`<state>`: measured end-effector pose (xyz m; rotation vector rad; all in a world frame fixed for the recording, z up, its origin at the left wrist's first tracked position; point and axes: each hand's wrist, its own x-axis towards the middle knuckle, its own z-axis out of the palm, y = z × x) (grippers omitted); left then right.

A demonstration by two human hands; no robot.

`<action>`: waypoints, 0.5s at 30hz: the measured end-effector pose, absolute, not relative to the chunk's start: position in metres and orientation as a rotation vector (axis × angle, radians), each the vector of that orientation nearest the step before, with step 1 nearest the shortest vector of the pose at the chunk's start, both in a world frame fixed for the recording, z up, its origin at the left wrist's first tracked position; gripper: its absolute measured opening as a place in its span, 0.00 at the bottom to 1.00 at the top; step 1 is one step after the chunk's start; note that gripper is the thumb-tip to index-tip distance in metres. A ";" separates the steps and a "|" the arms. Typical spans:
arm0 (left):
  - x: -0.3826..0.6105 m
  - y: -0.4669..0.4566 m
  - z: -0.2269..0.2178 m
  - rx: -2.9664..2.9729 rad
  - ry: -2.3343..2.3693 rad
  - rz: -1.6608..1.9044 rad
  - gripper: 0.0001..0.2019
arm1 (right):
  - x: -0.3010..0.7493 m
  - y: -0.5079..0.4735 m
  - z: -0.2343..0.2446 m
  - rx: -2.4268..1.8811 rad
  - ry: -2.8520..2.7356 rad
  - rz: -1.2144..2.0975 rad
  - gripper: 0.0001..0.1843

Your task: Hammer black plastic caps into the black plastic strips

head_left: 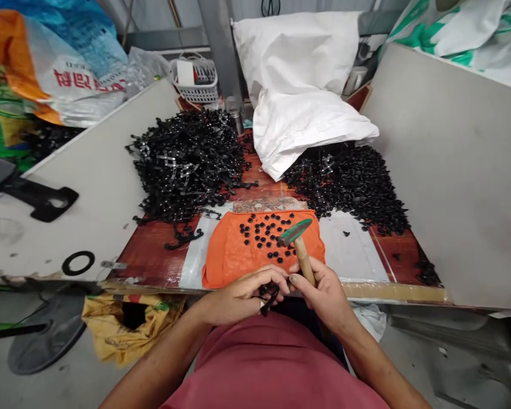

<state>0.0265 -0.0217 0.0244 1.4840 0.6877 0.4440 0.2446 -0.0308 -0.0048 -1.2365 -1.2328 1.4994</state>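
Hammer (302, 254) and black part (269, 300) are what we hold in the head view, near the front edge of the desk (157, 245). Our right hand (323, 291) has its fingers clamped on the lower wooden handle, which tilts so that the hammer's head points up and away from us, seen against the orange cloth (225, 261). Our left hand (249, 291) has its fingers curled around the black part, one end of which sticks out below them. The hands are touching or nearly so; we cannot tell whether the right fingers also pinch some small bit.

We judge the hammer stiff and top-heavy, its weight gathered in the green-marked head, with bare wood that should grip well. The handle is the place to hold it: low for swing, nearer the head for control. The black part we take for moulded plastic: light, smooth, a little springy, perhaps slippery, and easily bent where thin, so we would pinch its thicker body.

Many small black discs (280, 260) lie on the cloth, probably light and apt to skid when nudged; fingertips on the rim should do. The cloth looks soft and may steady them. Behind stand a left heap (187, 165) and a right heap (361, 190) of black pieces, the latter partly under a white sack (302, 74) that looks limp.
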 end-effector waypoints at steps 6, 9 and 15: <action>0.001 -0.034 0.009 0.921 0.571 0.510 0.19 | 0.233 -0.042 0.002 -1.206 -1.409 1.438 0.14; -0.014 -0.026 0.005 0.908 0.535 0.443 0.22 | 0.233 -0.043 0.007 -1.125 -1.503 1.507 0.12; -0.017 -0.022 0.017 1.035 0.648 0.343 0.21 | 0.232 -0.050 0.008 -0.985 -1.884 1.381 0.09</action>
